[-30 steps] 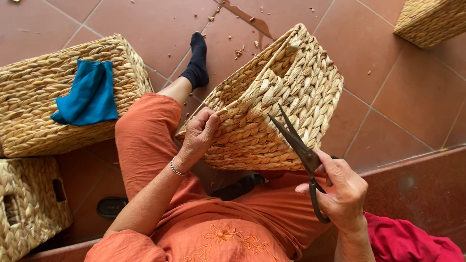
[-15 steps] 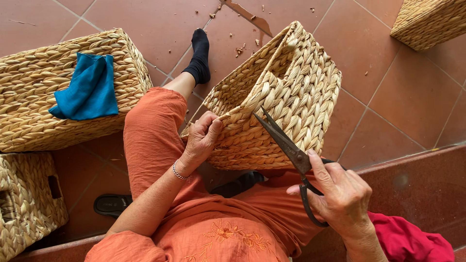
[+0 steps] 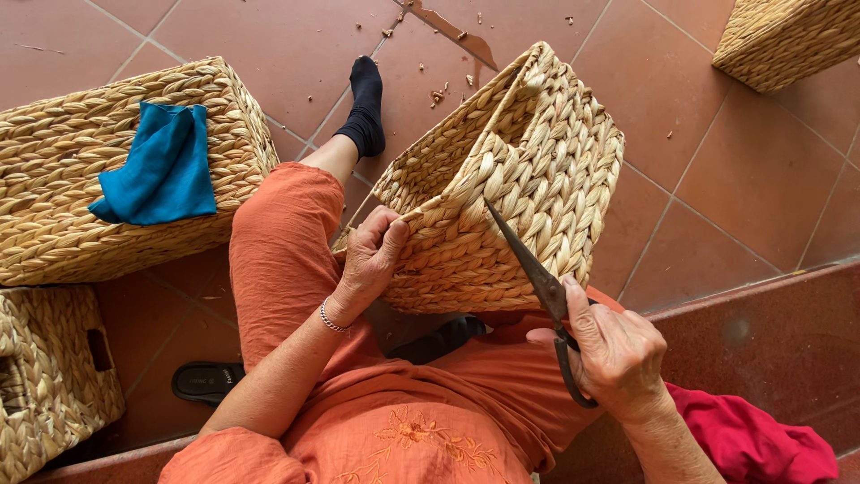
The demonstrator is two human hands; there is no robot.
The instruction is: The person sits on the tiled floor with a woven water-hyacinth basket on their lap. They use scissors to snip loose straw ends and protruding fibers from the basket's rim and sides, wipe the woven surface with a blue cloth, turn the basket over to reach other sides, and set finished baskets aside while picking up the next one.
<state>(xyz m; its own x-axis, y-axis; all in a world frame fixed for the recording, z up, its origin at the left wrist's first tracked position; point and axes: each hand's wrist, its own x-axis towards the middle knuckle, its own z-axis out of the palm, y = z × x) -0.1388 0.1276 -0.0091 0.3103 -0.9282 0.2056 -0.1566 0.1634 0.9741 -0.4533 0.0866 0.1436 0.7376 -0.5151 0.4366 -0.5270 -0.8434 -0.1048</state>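
Clearly the left hand (image 3: 372, 260) is clamping its fingers on the rim of the light, stiff woven basket (image 3: 502, 188) lying on her lap; the right hand (image 3: 618, 354) is gripping closed scissors (image 3: 537, 287) against the weave.

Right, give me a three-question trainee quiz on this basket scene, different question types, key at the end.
1. True or false: the right hand holds dark scissors with their tip against the woven basket on the lap.
2. What lies on top of the overturned basket at the left? A) blue cloth B) red cloth C) sandal
3. Fill in: the left hand grips the held basket at its ____.

Key
1. True
2. A: the blue cloth
3. Rim, at the near corner
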